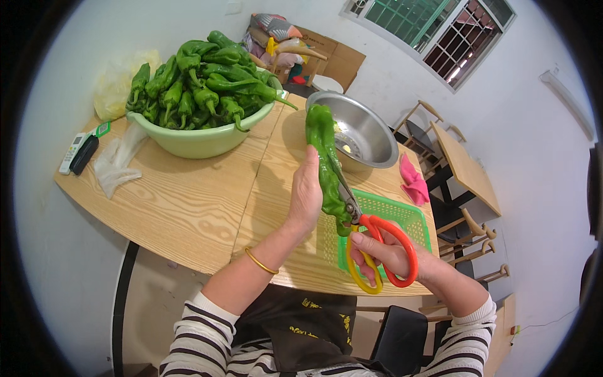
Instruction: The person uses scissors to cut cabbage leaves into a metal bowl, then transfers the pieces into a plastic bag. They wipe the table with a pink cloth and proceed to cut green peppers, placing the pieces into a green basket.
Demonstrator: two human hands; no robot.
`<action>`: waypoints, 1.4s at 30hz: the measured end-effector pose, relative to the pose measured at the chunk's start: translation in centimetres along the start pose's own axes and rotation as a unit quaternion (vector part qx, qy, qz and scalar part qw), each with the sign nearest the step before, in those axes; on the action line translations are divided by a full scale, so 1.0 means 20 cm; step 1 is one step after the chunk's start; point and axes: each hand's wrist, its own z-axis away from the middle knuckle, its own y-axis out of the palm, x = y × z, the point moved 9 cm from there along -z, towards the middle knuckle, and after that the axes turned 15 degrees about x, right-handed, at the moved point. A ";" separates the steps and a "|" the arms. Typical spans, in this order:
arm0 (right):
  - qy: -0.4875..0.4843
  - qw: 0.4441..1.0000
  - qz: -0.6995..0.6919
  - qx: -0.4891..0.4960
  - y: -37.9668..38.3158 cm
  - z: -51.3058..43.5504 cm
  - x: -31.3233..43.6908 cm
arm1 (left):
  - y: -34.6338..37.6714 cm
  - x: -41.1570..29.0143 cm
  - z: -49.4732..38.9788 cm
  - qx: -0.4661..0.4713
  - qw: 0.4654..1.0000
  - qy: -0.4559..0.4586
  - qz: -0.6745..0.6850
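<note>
A long green pepper [325,160] is held upright in my left hand [307,193], the thumb against its side. My right hand [386,249] grips scissors [351,202] with one red and one yellow handle loop; their blades lie along the pepper's right side, partly hidden by it. Behind the pepper stands a stainless steel bowl [372,127] with small pale bits inside. Below my right hand is a green perforated plastic basket [405,207], partly covered by the hand and scissors. A pale green basin [198,141] heaped with green peppers [202,89] stands at the left.
On the wooden table [198,202] lie a crumpled clear plastic bag [115,162], a white remote control [71,153], a black case [85,154] and a pink cloth [414,181]. A yellowish bag [115,89] leans by the wall. Chairs and another table [464,165] stand at right.
</note>
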 end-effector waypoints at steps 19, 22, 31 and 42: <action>-0.118 0.963 -0.243 -0.015 -0.11 0.03 0.05 | 0.07 -0.06 0.01 0.039 0.995 -0.025 -0.087; -0.134 0.967 -0.218 0.010 -0.18 0.02 0.04 | 0.09 -0.01 0.00 0.071 0.994 -0.053 -0.069; -0.133 0.952 -0.274 0.041 -0.16 0.09 0.05 | 0.11 -0.07 -0.01 0.098 0.981 -0.053 -0.158; -0.129 0.930 -0.343 0.004 -0.02 0.07 -0.07 | 0.15 0.01 0.01 0.141 0.982 -0.097 -0.079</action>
